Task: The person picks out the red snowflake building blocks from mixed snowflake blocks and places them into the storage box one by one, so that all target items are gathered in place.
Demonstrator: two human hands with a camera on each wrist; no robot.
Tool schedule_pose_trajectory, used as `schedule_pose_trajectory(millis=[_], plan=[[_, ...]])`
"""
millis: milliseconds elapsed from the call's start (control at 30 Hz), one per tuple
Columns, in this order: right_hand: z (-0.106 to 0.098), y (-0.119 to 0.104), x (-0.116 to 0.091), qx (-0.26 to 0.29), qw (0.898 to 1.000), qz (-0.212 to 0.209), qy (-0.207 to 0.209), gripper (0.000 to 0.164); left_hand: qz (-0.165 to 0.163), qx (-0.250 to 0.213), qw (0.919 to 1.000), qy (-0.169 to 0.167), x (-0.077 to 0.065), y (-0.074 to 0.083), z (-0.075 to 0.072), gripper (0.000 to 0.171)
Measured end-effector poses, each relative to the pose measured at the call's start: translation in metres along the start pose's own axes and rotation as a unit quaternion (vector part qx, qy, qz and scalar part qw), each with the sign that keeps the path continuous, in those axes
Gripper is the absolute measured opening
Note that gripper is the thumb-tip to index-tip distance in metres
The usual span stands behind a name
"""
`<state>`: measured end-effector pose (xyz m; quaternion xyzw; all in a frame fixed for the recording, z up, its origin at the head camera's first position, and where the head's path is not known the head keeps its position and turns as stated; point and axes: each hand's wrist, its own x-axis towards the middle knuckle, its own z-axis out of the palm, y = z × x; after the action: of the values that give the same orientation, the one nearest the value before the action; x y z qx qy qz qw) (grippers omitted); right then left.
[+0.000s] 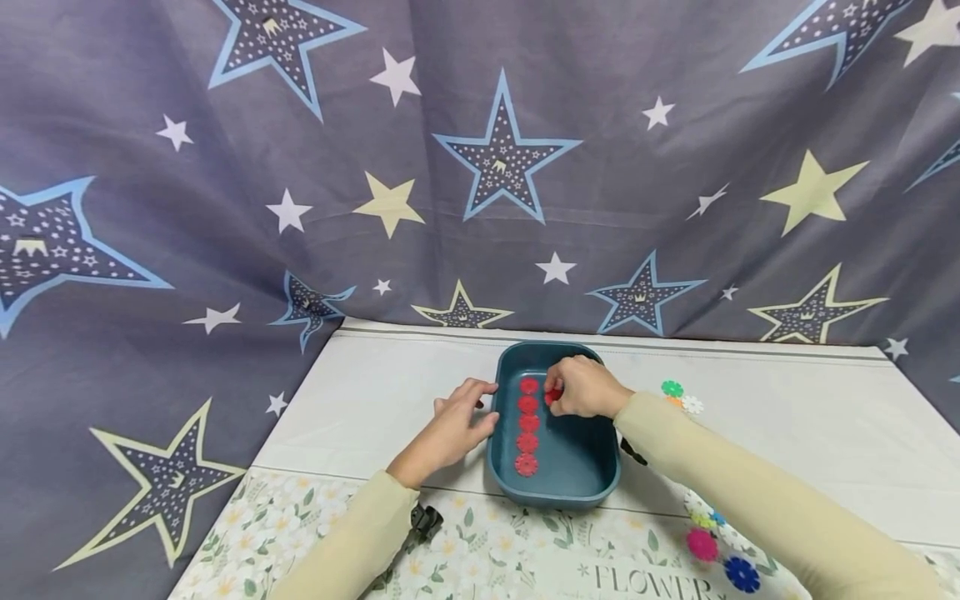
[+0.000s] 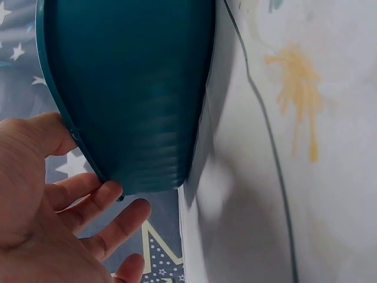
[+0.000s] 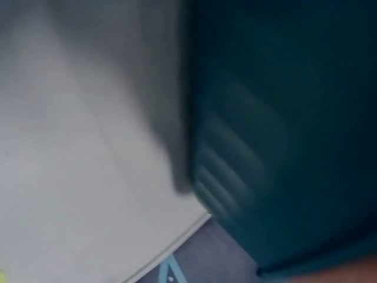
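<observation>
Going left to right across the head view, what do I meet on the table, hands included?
Left hand, column of red discs, right hand, green disc, pink disc, dark blue disc.

In the head view, the right hand covers part of the red disc at its fingertips; the orange disc at centre right shows only partly. The left sleeve leaves the frame at the bottom, the right sleeve at lower right. The left wrist view crops the tray above and the left hand at left. The right wrist view is blurred, only a sliver of hand showing lower right.
</observation>
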<state>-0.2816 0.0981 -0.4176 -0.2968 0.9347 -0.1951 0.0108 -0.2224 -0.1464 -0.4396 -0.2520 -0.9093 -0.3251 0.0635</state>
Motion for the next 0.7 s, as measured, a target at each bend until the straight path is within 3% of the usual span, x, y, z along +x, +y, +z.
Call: schedule_pose_trajectory(millis=[233,400,700], plan=[[0.009,0.005,0.007,-0.021,1.0,0.01,-0.004,0.025,-0.003,0.003,1.0,-0.005,0.0,0.0,-0.001,0.039],[0.004,0.003,0.004,0.0,1.0,-0.004,-0.011,0.023,-0.001,0.008,1.0,-0.003,0.002,0.0,-0.002,0.039],[-0.002,0.001,-0.005,0.009,0.998,-0.025,-0.058,0.03,-0.005,0.009,0.9999,-0.005,0.001,0.0,0.0,0.039]])
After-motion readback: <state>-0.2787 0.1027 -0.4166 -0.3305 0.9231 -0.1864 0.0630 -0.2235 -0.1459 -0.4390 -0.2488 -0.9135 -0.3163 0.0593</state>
